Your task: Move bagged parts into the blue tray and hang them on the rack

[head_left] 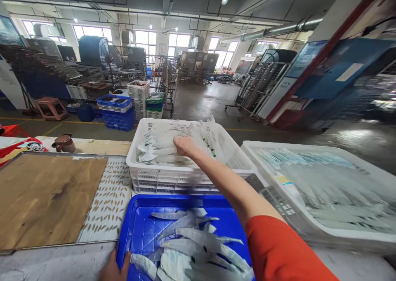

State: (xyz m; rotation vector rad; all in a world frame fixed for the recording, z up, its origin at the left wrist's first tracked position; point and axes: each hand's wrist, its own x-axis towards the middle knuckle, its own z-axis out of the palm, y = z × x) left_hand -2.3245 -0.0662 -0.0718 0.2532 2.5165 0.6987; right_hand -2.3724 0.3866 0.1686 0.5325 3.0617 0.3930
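Observation:
My right hand (183, 145) reaches into a white perforated basket (192, 174), fingers curled down among pale, translucent, tapered pieces (165, 151) laid in rows. Its fingertips are hidden, so what they grip does not show. Below the basket lies a blue tray (133, 215) holding several loose silvery-grey, curved, tapered pieces (201, 240) with dark spots on a few. At the lower left my left hand (114, 268) grips the tray's rim, partly cut off by the picture's bottom edge. The red-sleeved right arm covers part of the tray's right side.
To the right stands a white crate (297, 215) of similar pale pieces. On the left, a brown board (52, 194) lies beside a sheet with rows of small brown marks (107, 194). A brown mug (64, 144) sits behind. Blue crates (117, 118) and racks (260, 79) stand farther off.

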